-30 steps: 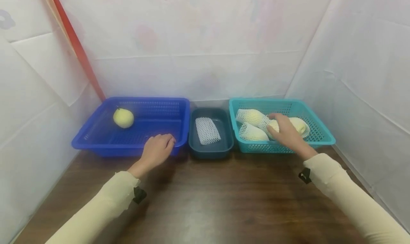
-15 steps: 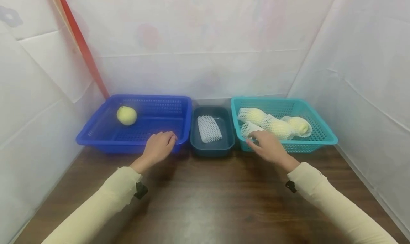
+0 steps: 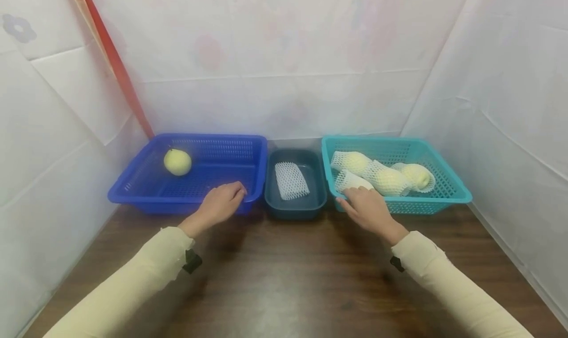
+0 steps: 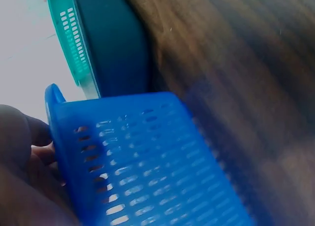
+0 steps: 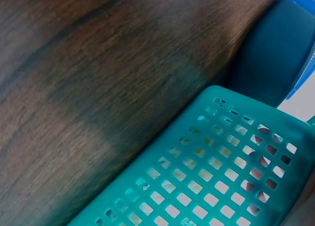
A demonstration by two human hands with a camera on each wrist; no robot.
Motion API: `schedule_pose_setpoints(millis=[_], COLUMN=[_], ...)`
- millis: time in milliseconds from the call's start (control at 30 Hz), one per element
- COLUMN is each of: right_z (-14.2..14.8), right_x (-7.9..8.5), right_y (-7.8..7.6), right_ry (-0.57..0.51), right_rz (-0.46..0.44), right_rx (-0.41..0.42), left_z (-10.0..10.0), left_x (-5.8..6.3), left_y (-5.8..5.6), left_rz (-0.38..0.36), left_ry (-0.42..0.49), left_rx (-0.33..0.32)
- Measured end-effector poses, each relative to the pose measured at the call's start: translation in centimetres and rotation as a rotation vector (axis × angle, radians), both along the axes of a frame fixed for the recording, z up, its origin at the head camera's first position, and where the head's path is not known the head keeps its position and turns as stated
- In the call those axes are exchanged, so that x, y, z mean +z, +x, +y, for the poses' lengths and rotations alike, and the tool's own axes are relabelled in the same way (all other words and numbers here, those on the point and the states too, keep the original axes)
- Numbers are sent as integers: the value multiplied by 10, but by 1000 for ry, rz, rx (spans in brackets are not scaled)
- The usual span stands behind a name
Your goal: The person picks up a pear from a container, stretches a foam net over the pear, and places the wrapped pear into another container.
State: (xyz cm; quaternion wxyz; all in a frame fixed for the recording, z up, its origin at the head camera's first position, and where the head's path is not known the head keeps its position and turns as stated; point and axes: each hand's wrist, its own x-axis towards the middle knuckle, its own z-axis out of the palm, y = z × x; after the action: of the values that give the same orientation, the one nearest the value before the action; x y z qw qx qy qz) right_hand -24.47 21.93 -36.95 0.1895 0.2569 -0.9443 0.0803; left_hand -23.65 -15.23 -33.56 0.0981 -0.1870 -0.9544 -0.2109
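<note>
My left hand (image 3: pixel 219 203) rests over the front rim of the blue basket (image 3: pixel 153 200), near its right corner. In the left wrist view its fingers (image 4: pixel 47 154) hang inside the basket wall, partly seen through the slots. My right hand (image 3: pixel 369 208) lies over the front rim of the teal basket (image 3: pixel 426 200), near its left corner; its fingertips are hidden inside. Close by it in that basket, several pears (image 3: pixel 388 181) sit in white foam net sleeves. One bare yellow-green pear (image 3: pixel 178 162) lies in the blue basket's left part.
Between the baskets stands a small dark blue-green bin (image 3: pixel 295 212) with a white foam net (image 3: pixel 291 181) in it. The brown wooden table (image 3: pixel 284 279) spreads in front. White sheeting (image 3: pixel 284 42) encloses the back and sides, with a red strip (image 3: pixel 117 64) at the left.
My right hand has moved left and toward me, from over the netted pears to the teal basket's front rim. The left hand has stayed on the blue basket's rim.
</note>
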Motion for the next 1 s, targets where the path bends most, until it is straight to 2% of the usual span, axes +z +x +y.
schedule_pose_setpoints(millis=[133,233,400,500,600,700,800,900,1000], right_z=[0,0,1,1,-1,-3,-4,-3,-1], right_x=[0,1,3,2,1,1,-1,-3,-5], right_y=[1,2,-2,-3,-3,-4,-4,-2,1], right_ry=[-5,-4,-3,-8,-10,-13,-12,-9,-2], right_rz=[6,-1,8,7,10,21,31,38,43], right_rx=[7,6,-10,-12,-9,-5,-5,-4,-11], left_z=[-1,-6,-25,-47,-72,-99,-120,-135,-146], left_x=[21,41,78,98,113,121,122,118,107], left_y=[-4,-12,-37,-52,-68,-82,-91,-98,-103], left_rz=[-67,-78,-73,-67,-78,-95,-105,-87,-60], left_ry=[-11,-63,-115,-128,-141,-144,-148,-147,-165], left_rx=[-8,1,-2,43,133,218,283,324,354])
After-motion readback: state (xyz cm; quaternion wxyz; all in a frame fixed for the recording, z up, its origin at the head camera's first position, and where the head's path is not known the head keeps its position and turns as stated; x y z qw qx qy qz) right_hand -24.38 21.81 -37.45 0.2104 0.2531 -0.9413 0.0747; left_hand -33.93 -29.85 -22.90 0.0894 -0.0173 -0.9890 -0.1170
